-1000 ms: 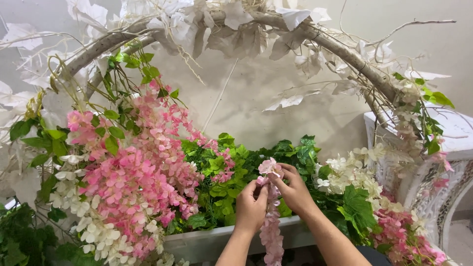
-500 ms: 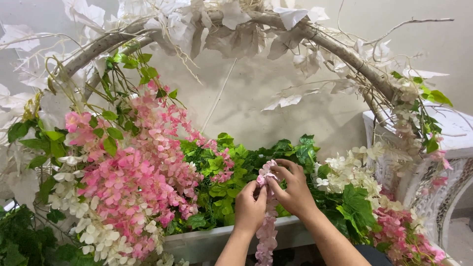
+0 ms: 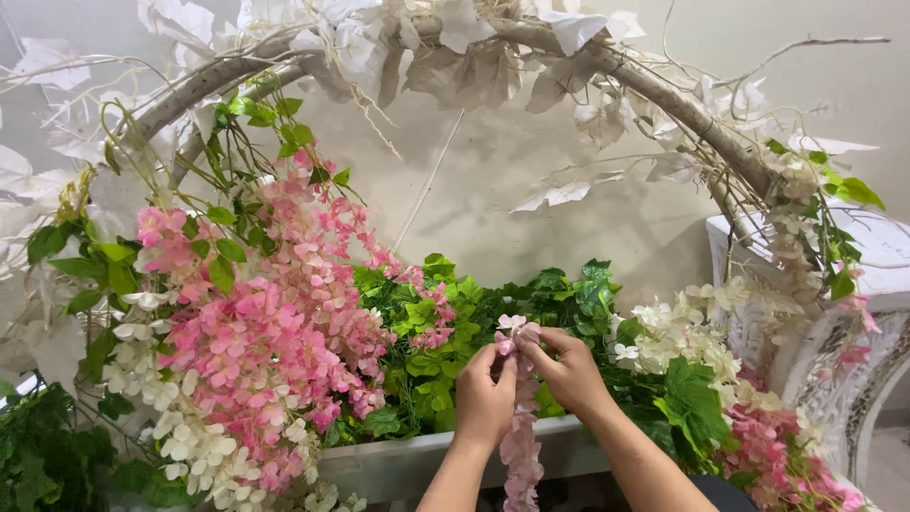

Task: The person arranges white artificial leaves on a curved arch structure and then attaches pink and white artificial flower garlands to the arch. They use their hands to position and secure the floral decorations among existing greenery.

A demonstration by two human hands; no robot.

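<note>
Left hand (image 3: 483, 403) fingers pinched shut on top of pink artificial flower garland (image 3: 519, 417), right hand (image 3: 569, 372) likewise closed on same tip, garland hanging limp between wrists, soft fabric petals, glossy green leaves (image 3: 445, 332) directly behind hands, pale curved branch arch (image 3: 664, 95) overhead, grey trough (image 3: 398, 465) below.

One view only: head cam, worn by the person, so no second view to overlap with. It faces fwd and slightly down, close in on a floral arch display. Both forearms enter from the bottom edge, near centre; left hand (image 3: 483, 403) and right hand (image 3: 567, 372) sit low-centre, close to the lens. The curved branch arch (image 3: 664, 90) spans the top, farther off. Pink blossom cluster (image 3: 275, 332) fills the near left; a white ornate stand (image 3: 844, 370) is cut by the right edge. A pale wall (image 3: 531, 209) closes the far side.
</note>
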